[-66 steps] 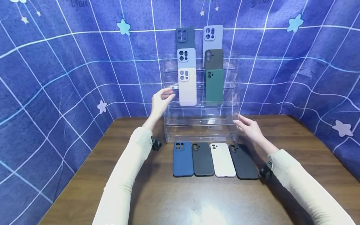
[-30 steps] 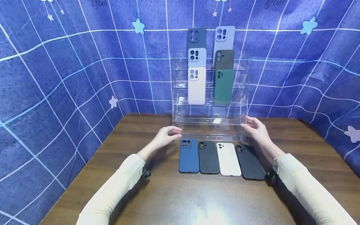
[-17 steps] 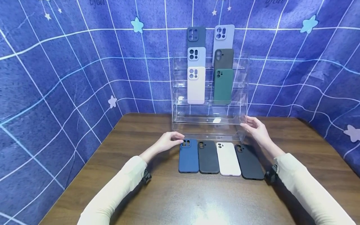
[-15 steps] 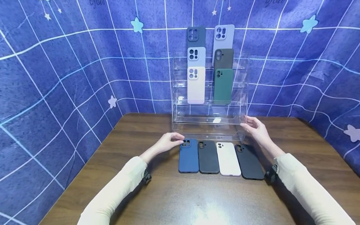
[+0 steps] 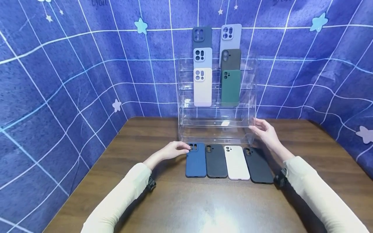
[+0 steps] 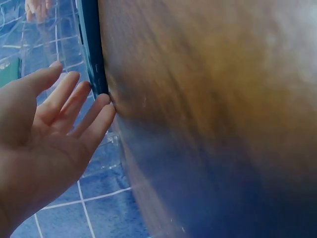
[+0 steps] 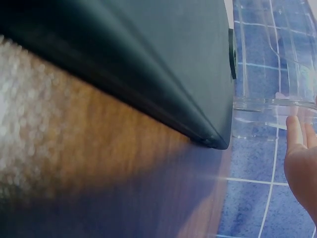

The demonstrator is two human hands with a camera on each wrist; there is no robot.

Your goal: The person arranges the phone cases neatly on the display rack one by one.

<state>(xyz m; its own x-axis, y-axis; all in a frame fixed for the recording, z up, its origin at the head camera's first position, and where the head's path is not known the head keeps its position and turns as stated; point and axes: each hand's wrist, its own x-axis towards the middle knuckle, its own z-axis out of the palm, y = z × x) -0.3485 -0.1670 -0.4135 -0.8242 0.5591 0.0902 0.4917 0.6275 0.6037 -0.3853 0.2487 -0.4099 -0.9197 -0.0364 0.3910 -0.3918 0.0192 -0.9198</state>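
Observation:
My left hand (image 5: 174, 150) is by the upper left corner of a blue phone case (image 5: 196, 164) lying flat on the table. In the left wrist view the fingers are spread and only slightly bent, and some fingertips meet the edge of the blue case (image 6: 92, 49). At the right, my right hand (image 5: 265, 132) holds the side of a clear stepped display rack (image 5: 217, 123), thumb in front and fingers outside. Beside the blue case lie a dark grey phone case (image 5: 216, 163), a white phone case (image 5: 237, 165) and a black phone case (image 5: 260, 168).
Two columns of phone cases stand on the rack's upper steps. The left column ends in a cream case (image 5: 202, 90), the right one in a green case (image 5: 231, 89). Behind hangs a blue gridded cloth (image 5: 140, 71). The wooden table (image 5: 169, 204) reaches toward me.
My left hand has come down from the rack's left side to the blue case's corner, then slid slightly toward me. The right hand stays at the rack. The cases have not visibly moved.

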